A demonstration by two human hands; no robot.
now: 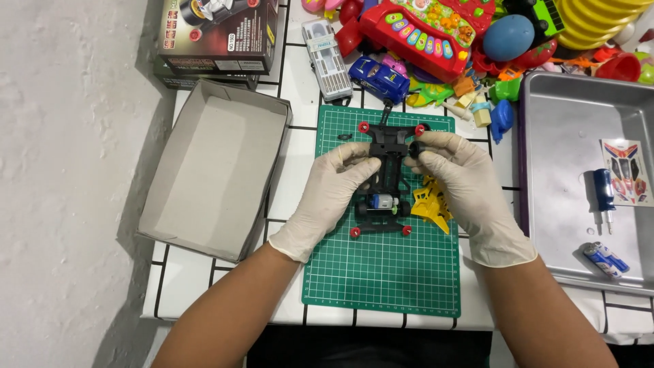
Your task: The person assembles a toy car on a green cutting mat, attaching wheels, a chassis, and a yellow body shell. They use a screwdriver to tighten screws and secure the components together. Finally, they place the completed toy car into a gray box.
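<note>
Both gloved hands pinch the black toy car frame (385, 170) over the green cutting mat (381, 272): the left hand (334, 194) grips its side, while the right hand (463, 184) clamps a small black wheel (415, 148) at its front. An open cardboard box (214, 170) sits just left, a metal tray (579, 109) right, with bare mat nearer the table (231, 286) edge.

Two gloved hands, left (332, 194) and right (465, 187); one black toy car chassis (385, 174); one green cutting mat (381, 272); one metal tray (565, 136); one open cardboard box (211, 170).

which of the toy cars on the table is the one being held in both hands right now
The black bare chassis with red rollers on the green mat; left hand and right hand hold it. The blue car lies untouched.
</note>
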